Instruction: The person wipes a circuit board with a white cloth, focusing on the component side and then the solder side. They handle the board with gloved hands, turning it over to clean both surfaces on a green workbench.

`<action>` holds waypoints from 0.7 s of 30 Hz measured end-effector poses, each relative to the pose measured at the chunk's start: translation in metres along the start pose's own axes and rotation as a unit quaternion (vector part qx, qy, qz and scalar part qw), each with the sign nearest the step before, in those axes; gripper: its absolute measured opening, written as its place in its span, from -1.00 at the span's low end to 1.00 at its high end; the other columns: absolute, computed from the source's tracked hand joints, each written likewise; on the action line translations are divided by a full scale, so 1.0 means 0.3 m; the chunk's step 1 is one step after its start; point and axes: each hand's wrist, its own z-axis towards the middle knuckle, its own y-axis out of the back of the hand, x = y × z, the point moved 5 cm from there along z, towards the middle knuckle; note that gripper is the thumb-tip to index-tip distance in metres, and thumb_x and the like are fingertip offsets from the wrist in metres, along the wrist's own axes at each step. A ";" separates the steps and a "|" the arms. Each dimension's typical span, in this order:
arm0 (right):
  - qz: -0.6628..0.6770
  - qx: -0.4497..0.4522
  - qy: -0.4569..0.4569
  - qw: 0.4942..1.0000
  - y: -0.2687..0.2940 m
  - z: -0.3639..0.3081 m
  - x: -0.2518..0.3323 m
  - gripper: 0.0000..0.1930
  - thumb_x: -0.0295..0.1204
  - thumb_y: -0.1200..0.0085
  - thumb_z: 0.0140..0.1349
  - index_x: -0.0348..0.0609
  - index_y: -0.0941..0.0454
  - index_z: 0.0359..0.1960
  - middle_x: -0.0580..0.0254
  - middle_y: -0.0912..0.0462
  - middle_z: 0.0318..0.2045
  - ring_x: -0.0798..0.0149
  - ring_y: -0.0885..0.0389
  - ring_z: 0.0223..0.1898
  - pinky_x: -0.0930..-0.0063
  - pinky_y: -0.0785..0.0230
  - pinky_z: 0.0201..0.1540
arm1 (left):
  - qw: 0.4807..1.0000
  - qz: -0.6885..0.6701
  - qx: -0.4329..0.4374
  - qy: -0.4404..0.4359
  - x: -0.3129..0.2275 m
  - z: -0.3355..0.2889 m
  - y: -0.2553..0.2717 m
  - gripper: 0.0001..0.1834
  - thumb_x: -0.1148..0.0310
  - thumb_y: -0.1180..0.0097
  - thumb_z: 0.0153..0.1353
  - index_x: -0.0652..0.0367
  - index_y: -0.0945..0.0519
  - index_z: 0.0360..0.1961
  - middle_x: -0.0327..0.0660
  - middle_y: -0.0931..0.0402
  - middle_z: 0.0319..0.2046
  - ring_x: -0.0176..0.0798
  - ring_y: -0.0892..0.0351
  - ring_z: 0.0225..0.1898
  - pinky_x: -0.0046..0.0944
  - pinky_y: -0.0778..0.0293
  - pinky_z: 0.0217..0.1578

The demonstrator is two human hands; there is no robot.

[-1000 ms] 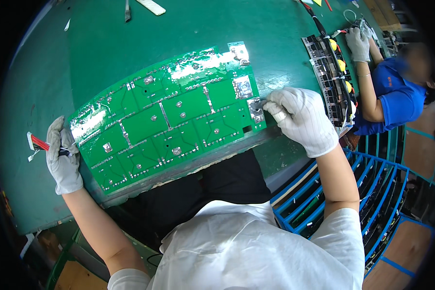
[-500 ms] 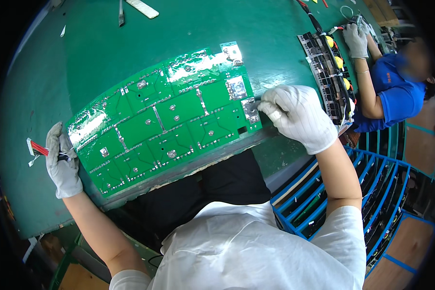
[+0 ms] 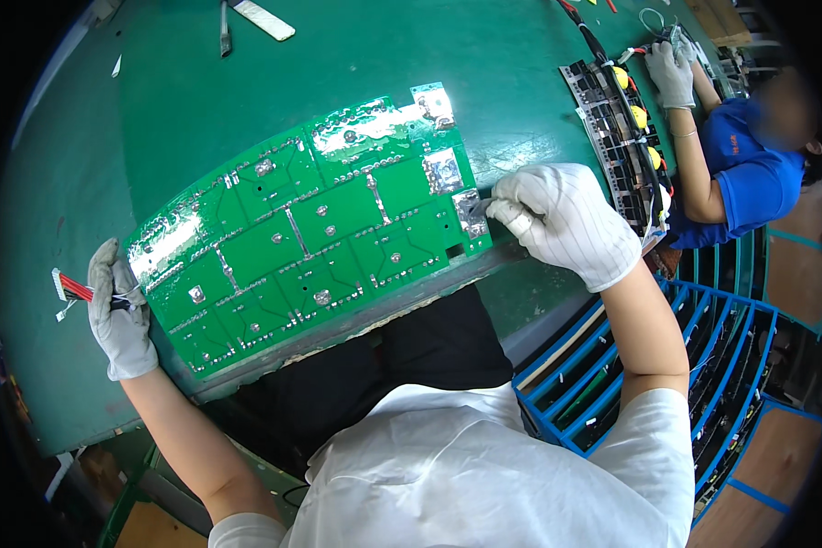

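Note:
A large green circuit board (image 3: 338, 258) lies slanted along the near edge of the table, its solder side facing up. Shiny metal pads line its right end. My left hand (image 3: 119, 315), in a white glove, is closed at the board's left end around a bundle of red wires (image 3: 77, 289) with white connectors. My right hand (image 3: 571, 219), gloved too, is closed in a pinch beside the lowest metal pad (image 3: 470, 214). A small greyish piece shows at its fingertips, too small to name.
Behind the board lie a dark-tipped tool (image 3: 226, 32) and a pale flat strip (image 3: 265, 18). To the right, a black assembly with yellow parts (image 3: 626, 137) stands near a co-worker's gloved hand (image 3: 671, 78). A blue rack (image 3: 648, 356) holds boards below the table's right side.
The board sits slightly further left in view. My right fingertips have shifted a little at the lowest pad, where the greyish piece now shows. My left hand keeps its grip.

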 end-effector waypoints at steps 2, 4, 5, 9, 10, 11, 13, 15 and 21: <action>-0.003 0.004 0.003 1.000 0.001 0.002 0.001 -0.82 -0.30 -0.12 0.18 -0.13 -0.54 -0.46 0.15 -0.56 -0.56 0.04 -0.55 -0.52 0.26 -0.38 -0.47 | 1.000 -0.003 -0.023 0.007 -0.004 -0.007 -0.009 -0.59 0.29 0.08 0.32 0.37 -0.39 0.07 -0.34 -0.32 -0.56 -0.53 -0.17 -0.71 -0.53 -0.10 -0.75; 0.023 -0.016 -0.017 0.999 0.002 0.011 0.001 -0.86 -0.37 -0.15 0.14 -0.17 -0.56 -0.46 0.12 -0.57 -0.55 0.02 -0.55 -0.51 0.26 -0.39 -0.46 | 1.000 -0.004 -0.025 0.010 -0.004 -0.004 -0.012 -0.59 0.28 0.07 0.32 0.37 -0.39 0.06 -0.34 -0.32 -0.56 -0.53 -0.17 -0.72 -0.53 -0.08 -0.76; 0.014 -0.013 -0.019 1.000 0.003 0.010 0.001 -0.86 -0.37 -0.15 0.14 -0.17 -0.56 -0.46 0.12 -0.57 -0.55 0.03 -0.55 -0.51 0.26 -0.38 -0.46 | 1.000 -0.004 -0.017 0.010 -0.002 0.003 -0.005 -0.59 0.28 0.07 0.32 0.37 -0.39 0.06 -0.34 -0.32 -0.56 -0.53 -0.17 -0.72 -0.53 -0.08 -0.77; 0.000 0.023 -0.002 1.000 0.001 0.008 -0.001 -0.80 -0.28 -0.14 0.16 -0.14 -0.54 -0.48 0.15 -0.56 -0.58 0.03 -0.55 -0.52 0.26 -0.37 -0.47 | 1.000 -0.006 0.020 -0.006 0.002 0.006 0.003 -0.59 0.27 0.07 0.31 0.36 -0.40 0.06 -0.34 -0.35 -0.56 -0.54 -0.19 -0.71 -0.52 -0.08 -0.77; 0.000 0.038 0.008 0.999 0.008 0.009 -0.003 -0.77 -0.24 -0.14 0.17 -0.13 -0.53 -0.49 0.16 -0.55 -0.59 0.04 -0.55 -0.52 0.25 -0.37 -0.48 | 1.000 -0.004 0.012 -0.005 0.005 0.007 0.014 -0.59 0.27 0.07 0.31 0.36 -0.40 0.06 -0.34 -0.36 -0.54 -0.54 -0.20 -0.71 -0.53 -0.09 -0.76; -0.004 0.025 0.004 1.000 0.023 0.015 -0.003 -0.75 -0.24 -0.16 0.15 -0.15 -0.53 -0.52 0.15 -0.55 -0.60 0.04 -0.55 -0.53 0.25 -0.37 -0.47 | 1.000 -0.003 0.003 -0.003 0.006 0.008 0.029 -0.60 0.28 0.07 0.31 0.35 -0.40 0.06 -0.34 -0.38 -0.52 -0.54 -0.21 -0.70 -0.53 -0.10 -0.75; 0.089 -0.007 -0.106 0.990 0.038 0.001 -0.055 -0.74 -0.27 -0.12 0.19 -0.19 -0.53 -0.53 0.13 -0.57 -0.59 0.06 -0.57 -0.52 0.30 -0.39 -0.46 | 1.000 0.000 -0.006 0.002 0.007 0.004 0.025 -0.60 0.28 0.07 0.31 0.34 -0.41 0.07 -0.34 -0.40 -0.50 -0.55 -0.23 -0.68 -0.54 -0.11 -0.74; 0.108 -0.005 -0.192 0.975 0.033 -0.007 -0.094 -0.76 -0.30 -0.09 0.22 -0.21 -0.55 -0.48 0.13 -0.61 -0.53 0.07 -0.61 -0.47 0.35 -0.42 -0.42 | 1.000 0.006 -0.004 0.009 -0.004 -0.005 0.009 -0.61 0.29 0.07 0.32 0.33 -0.41 0.07 -0.33 -0.42 -0.48 -0.56 -0.24 -0.67 -0.56 -0.13 -0.73; 0.109 -0.088 -0.072 0.988 0.021 0.063 -0.041 -0.88 -0.41 -0.06 0.21 -0.19 -0.55 -0.36 0.11 -0.63 -0.44 0.03 -0.61 -0.42 0.30 -0.44 -0.36 | 0.999 -0.007 -0.030 0.012 0.001 -0.005 0.002 -0.62 0.30 0.07 0.32 0.34 -0.41 0.06 -0.35 -0.39 -0.54 -0.57 -0.21 -0.68 -0.57 -0.10 -0.72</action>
